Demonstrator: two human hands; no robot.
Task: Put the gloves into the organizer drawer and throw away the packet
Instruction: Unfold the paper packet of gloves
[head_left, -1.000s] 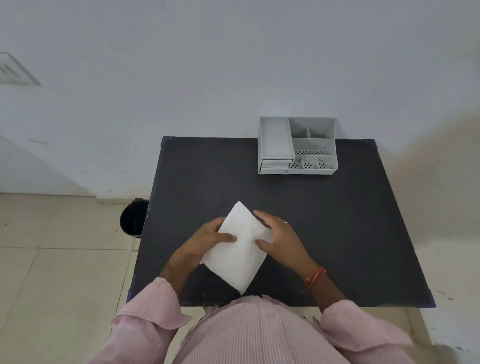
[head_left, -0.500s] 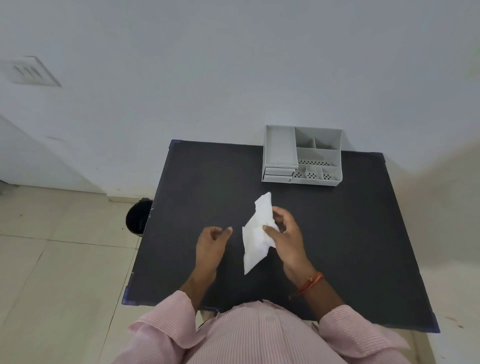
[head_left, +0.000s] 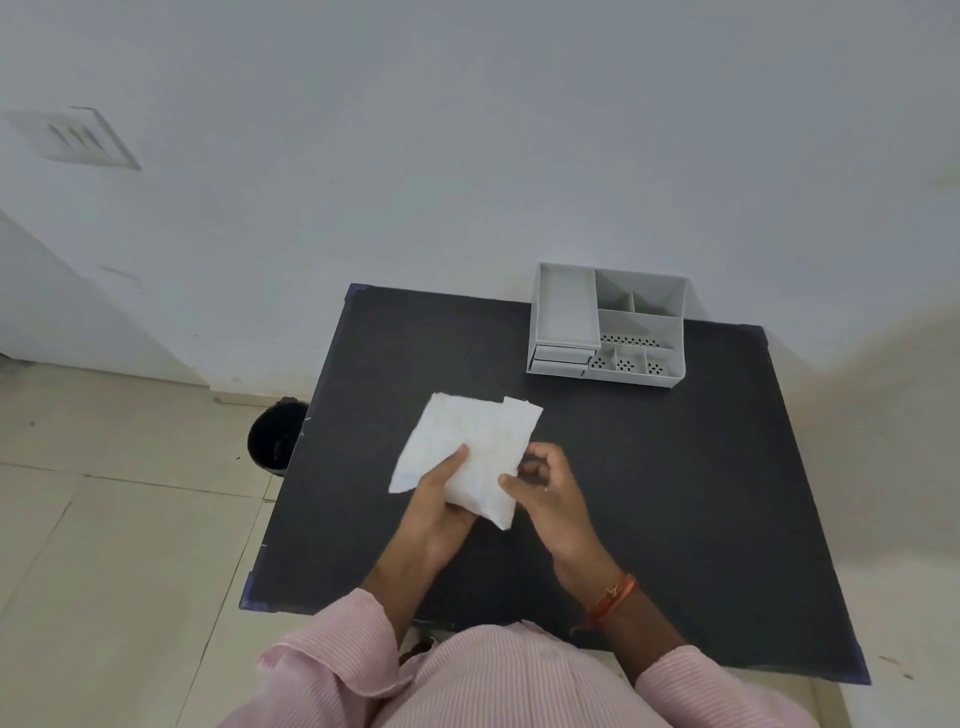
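Observation:
A white paper packet (head_left: 470, 447) is held flat over the middle of the black table (head_left: 675, 493). My left hand (head_left: 441, 499) grips its near left part, thumb on top. My right hand (head_left: 545, 483) pinches its right edge with thumb and fingers. The packet's far edge looks torn, with a strip standing off at the top right. No gloves show outside the packet. The grey organizer (head_left: 608, 325) stands at the table's far edge, its two small drawers (head_left: 561, 356) at the front left pushed in.
A black bin (head_left: 275, 434) stands on the tiled floor just left of the table. A white wall runs behind the table. Pink sleeves fill the bottom of the view.
The packet was pressed on the table, then hung crumpled from my right hand alone. Now my left hand has taken it again and it is spread out flat.

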